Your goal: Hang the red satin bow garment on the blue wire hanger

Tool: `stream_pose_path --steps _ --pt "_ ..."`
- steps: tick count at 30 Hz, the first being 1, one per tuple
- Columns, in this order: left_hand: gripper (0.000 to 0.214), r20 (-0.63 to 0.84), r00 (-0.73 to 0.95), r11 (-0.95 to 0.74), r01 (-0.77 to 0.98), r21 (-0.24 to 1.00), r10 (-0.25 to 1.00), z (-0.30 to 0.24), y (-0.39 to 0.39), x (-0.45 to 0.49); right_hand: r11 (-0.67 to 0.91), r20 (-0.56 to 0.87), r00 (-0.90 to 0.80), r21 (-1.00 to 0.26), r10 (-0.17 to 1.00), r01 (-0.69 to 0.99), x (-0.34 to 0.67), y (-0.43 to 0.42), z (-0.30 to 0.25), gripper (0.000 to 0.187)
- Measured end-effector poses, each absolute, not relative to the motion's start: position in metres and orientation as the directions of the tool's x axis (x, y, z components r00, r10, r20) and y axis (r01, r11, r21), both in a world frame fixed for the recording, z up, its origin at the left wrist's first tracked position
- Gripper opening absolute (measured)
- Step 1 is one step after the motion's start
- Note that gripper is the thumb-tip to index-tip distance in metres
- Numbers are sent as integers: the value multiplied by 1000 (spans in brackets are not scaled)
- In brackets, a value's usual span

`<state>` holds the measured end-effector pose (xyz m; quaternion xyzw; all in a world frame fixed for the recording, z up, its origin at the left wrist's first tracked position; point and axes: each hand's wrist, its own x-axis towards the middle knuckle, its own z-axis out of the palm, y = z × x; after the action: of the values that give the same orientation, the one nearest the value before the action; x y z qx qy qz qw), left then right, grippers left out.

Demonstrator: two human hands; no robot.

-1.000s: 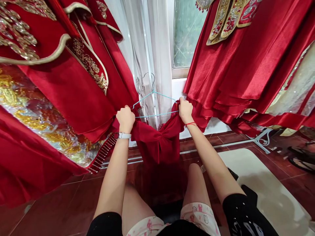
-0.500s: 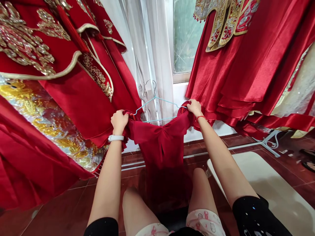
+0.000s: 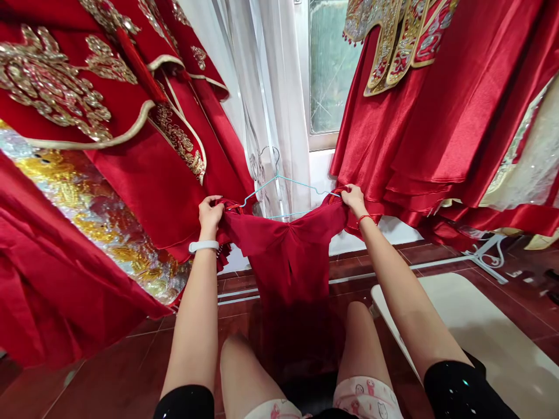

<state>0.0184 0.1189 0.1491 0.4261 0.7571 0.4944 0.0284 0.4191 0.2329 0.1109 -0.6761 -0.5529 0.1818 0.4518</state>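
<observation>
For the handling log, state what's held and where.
Dark red dress on a light-blue wire hanger: left hand and right hand each grip one shoulder.

Our forearms stretched ahead, elbows nearly straight, hands well apart. Left hand (image 3: 209, 217): pinch grip, fingers curled, thumb pointing inward; left wrist (image 3: 208, 234) about in line with left forearm (image 3: 195, 314). Right hand (image 3: 353, 199): likewise gripping, slightly higher in view. Our bare knees below, parted, between forearms.

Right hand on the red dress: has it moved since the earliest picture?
Yes. Against the window frame, the right hand has shifted toward the right of the picture, farther from the left hand, while holding the red dress.
</observation>
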Motion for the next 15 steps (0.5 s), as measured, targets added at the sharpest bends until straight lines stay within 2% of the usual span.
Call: stream_pose_path --steps 3,6,12,15 --pt "38 453 -553 132 722 679 699 150 109 30 73 301 300 -806 905 587 418 224 109 34" --pt "31 491 -430 154 849 505 757 151 98 42 93 331 299 -794 895 601 414 213 105 34" --pt "35 443 -255 182 962 202 859 154 92 48 79 352 320 -771 879 632 409 207 102 33" --pt "39 409 -185 152 982 111 894 155 90 46 79 367 335 -768 868 636 408 207 101 34"
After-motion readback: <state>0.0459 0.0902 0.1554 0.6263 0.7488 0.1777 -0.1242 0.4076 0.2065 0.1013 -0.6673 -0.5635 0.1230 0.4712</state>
